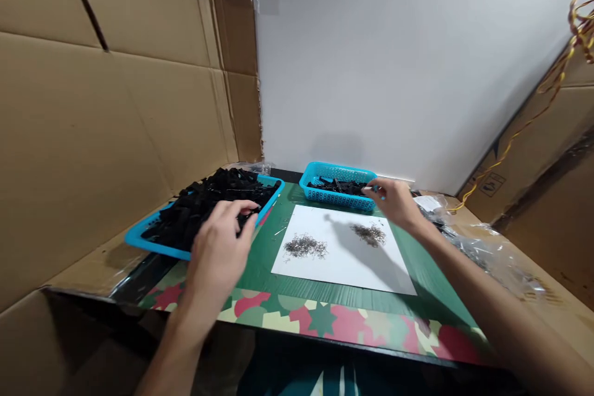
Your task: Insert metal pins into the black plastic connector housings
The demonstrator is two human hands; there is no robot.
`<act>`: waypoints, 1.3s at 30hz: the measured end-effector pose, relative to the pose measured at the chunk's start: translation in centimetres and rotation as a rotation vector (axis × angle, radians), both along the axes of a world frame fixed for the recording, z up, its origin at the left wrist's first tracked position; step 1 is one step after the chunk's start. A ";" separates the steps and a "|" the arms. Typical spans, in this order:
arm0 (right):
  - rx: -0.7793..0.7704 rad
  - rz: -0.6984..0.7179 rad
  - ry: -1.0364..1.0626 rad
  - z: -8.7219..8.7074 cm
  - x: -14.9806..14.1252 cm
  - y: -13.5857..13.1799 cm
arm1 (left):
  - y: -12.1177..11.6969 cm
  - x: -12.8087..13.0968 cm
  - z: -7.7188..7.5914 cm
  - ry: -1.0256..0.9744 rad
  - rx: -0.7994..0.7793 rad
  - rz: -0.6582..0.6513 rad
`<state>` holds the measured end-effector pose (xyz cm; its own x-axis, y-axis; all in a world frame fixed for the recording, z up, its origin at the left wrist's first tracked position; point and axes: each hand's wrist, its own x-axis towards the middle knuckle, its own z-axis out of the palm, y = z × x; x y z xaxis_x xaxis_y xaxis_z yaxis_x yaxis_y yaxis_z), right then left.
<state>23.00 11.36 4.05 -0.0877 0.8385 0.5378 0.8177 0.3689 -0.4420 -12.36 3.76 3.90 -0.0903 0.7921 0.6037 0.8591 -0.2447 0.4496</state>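
My left hand (221,244) is at the right side of the large blue basket (158,247), which is heaped with black strip-like pieces (199,204). Its thumb and index finger curl toward each other, and black shows between them; whether that is a held piece is hard to make out. My right hand (394,201) pinches at the right rim of the smaller blue basket (338,196), where black pieces (336,185) also lie. What sits in the pinch is too small to name. Between the hands, a white sheet (338,272) bears two piles of tiny metal pieces, a left pile (304,246) and a right pile (369,234).
A green board (260,260) with a camouflage-patterned front edge (348,322) covers the table. Cardboard (116,124) walls the left side. Clear plastic bags (492,253) lie at the right, below a twisted yellow cable (533,117). A white wall (371,74) rises behind.
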 end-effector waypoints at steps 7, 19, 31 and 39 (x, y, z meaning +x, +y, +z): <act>-0.171 -0.074 0.087 0.3 2.8 3.6 | 1.4 -5.8 1.7 0.450 -0.203 0.139; -0.324 0.411 0.091 -3.9 -2.0 -3.8 | 2.1 -5.5 1.8 0.249 -0.158 0.186; -0.348 0.347 0.168 -6.6 -7.0 -3.3 | -0.8 1.3 0.6 -0.627 -0.054 -0.283; -0.348 0.323 0.187 -6.8 -7.4 -3.2 | -2.1 5.7 -3.6 -0.747 -0.427 -0.492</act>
